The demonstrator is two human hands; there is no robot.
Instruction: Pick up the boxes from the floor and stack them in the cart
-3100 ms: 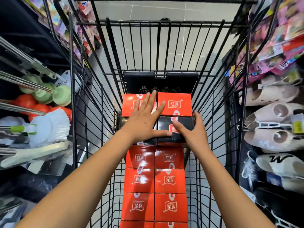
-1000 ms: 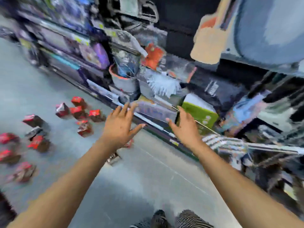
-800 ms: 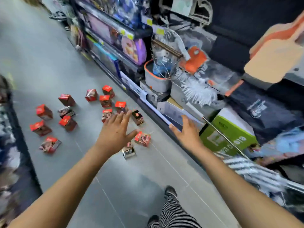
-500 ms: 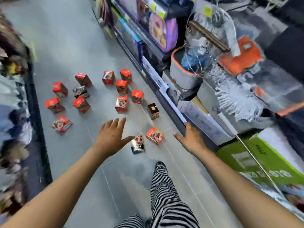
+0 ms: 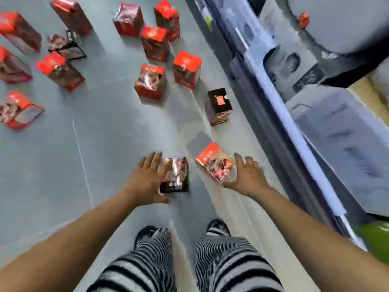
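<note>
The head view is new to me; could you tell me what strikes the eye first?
Red boxes stand and lie scattered over the grey floor, mostly upper left. Both hands reach down open: the left hand at a dark box lying flat, the right hand beside a red box near the shelf.

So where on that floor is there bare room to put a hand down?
The widest bare floor lies left of the left hand, this side of the red boxes. Crowded: that cluster up top, and the gap to the right hand, where two toppled boxes sit.
</note>
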